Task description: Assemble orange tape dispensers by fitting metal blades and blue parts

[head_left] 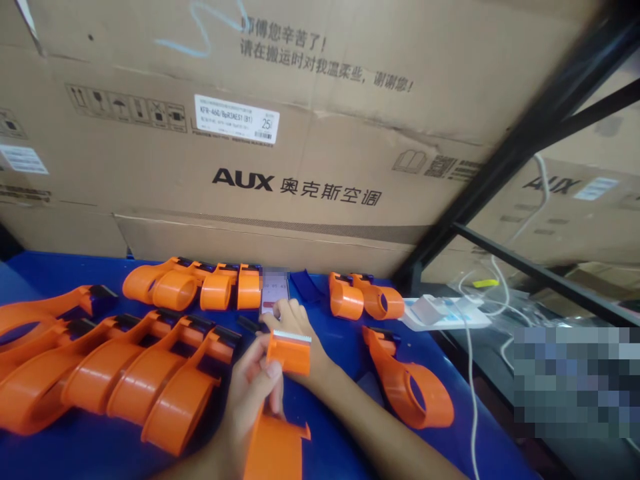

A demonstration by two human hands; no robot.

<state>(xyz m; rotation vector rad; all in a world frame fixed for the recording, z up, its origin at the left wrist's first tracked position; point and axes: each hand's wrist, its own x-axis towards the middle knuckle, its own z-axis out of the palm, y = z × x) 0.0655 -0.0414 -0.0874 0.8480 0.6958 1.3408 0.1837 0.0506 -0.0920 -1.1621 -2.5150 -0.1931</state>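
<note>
My left hand (253, 387) is closed around the narrow neck of an orange tape dispenser (274, 447). Its toothed edge, a pale serrated strip, points up, and its wide ring hangs toward me. Behind it, my right hand (293, 321) reaches across with bent fingers, partly covered by the dispenser head. Its fingertips close at the end of a dark plastic strip (248, 325), though the exact contact is hard to see. Just beyond the right hand lies a phone (275, 290) with a lit screen. A flat dark blue piece (307, 287) is beside the phone.
Several orange dispensers with dark heads (177, 407) line the left of the blue table (330, 400); others stand at the back, and one dispenser (425, 400) lies right. Large cartons (300, 233) wall the back. A black metal frame (480, 180), white power strip (450, 317) and cable (470, 373) are right.
</note>
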